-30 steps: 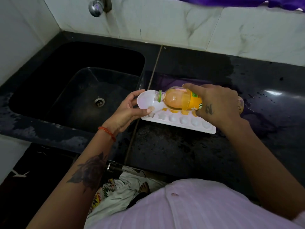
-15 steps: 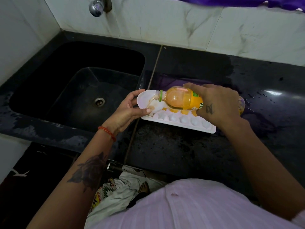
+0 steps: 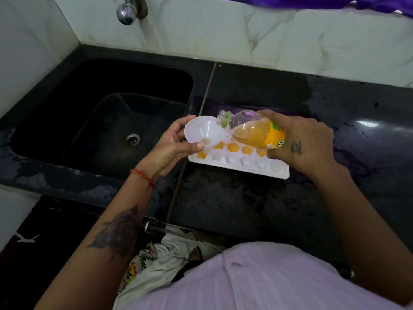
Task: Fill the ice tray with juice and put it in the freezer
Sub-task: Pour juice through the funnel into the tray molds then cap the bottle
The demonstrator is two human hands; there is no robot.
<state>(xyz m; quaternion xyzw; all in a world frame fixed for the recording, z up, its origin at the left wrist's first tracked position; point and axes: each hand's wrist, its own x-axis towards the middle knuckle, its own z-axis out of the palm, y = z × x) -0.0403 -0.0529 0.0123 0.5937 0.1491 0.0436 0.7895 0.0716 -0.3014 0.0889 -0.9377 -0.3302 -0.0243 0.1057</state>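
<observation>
Two hands work over the ice tray (image 3: 237, 167): left hand (image 3: 166, 151) grips a funnel (image 3: 204, 132), right hand (image 3: 299, 144) grips the juice bottle (image 3: 252, 130).

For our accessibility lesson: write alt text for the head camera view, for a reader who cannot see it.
A person's right hand tilts a juice bottle over a white funnel held by the left hand above a white ice tray on a black counter. The far row holds orange juice; the near row looks mostly empty. A dark sink lies left.
</observation>
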